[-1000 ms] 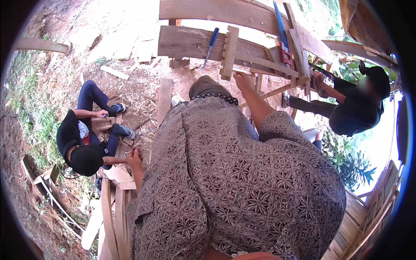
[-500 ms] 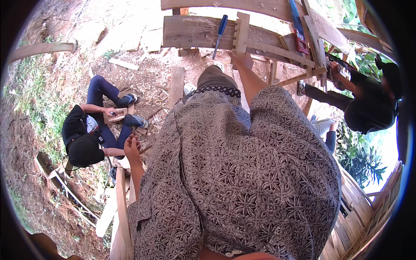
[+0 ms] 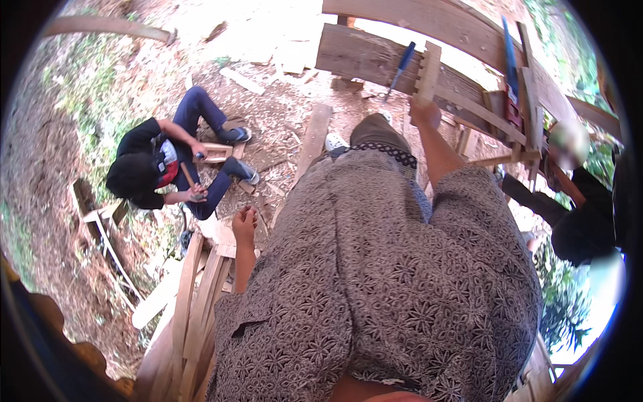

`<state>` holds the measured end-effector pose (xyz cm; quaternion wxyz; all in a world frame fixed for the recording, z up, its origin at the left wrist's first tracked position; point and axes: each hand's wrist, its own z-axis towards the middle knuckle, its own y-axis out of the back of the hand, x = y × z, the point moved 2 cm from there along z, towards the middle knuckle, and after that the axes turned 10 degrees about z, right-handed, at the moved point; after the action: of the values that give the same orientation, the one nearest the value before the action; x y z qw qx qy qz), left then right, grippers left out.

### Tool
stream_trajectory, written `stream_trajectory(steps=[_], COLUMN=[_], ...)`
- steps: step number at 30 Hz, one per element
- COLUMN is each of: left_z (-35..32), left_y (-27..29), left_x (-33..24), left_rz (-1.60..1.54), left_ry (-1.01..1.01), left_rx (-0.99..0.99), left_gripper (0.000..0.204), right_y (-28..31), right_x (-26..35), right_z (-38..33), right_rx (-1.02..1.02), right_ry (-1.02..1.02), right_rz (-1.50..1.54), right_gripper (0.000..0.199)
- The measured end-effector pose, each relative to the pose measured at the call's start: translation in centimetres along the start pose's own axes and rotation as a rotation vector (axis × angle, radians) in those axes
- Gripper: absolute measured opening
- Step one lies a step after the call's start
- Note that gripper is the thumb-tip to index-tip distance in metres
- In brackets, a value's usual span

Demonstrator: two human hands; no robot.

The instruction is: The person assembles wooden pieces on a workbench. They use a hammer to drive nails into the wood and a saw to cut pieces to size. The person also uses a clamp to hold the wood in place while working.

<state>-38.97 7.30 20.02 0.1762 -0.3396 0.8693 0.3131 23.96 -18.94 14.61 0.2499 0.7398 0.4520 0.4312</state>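
Observation:
At the upper right, my right hand (image 3: 425,114) is closed around the lower end of a pale wooden piece (image 3: 429,72) with notches along its left edge. That piece stands against a thick plank (image 3: 362,57) of the bench. Left of it, a slim tool with a blue handle (image 3: 406,56), apparently a chisel, leans on the same plank. My left hand (image 3: 245,223) hangs in the air left of my patterned shirt, its fingers curled together. Whatever it may hold is hidden.
A seated person (image 3: 144,161) on the left holds a wooden-handled tool (image 3: 187,175) beside a small wooden frame (image 3: 218,153). Another person (image 3: 583,221) is at the far right. A saw (image 3: 512,67) rests on the bench. Long boards (image 3: 194,301) lie at lower left; wood scraps litter the ground.
The whole view has shifted, so the bench and both my hands appear farther right. My right hand keeps its hold. The wooden-handled tool now shows in the seated person's hand.

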Motion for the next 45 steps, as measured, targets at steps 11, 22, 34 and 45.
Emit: stream_trajectory(steps=[11,22,34,45], left_z=[-3.7,-5.2,0.0,2.0], left_y=[-4.9,-4.6,-8.3,-11.1], left_x=[-3.7,2.2,-2.0,-8.5], left_rz=[-0.063,-0.033,-0.010,0.026], left_ry=[-0.119,-0.040,-0.093,-0.420], left_rx=[-0.068,-0.124,-0.028,0.095], left_gripper=[0.024,0.019,0.023,0.017], right_y=[-4.3,-2.7,2.5,-0.4], right_x=[-3.2,-7.6,-4.3,2.4], right_z=[4.2,4.1,-3.6,-6.0], right_rx=[0.047,0.198,-0.133,0.231], right_ry=[0.003,-0.272,0.240,0.466], right_rz=[0.041,0.250,0.355,0.324], right_gripper=[0.063,0.110,0.046,0.038])
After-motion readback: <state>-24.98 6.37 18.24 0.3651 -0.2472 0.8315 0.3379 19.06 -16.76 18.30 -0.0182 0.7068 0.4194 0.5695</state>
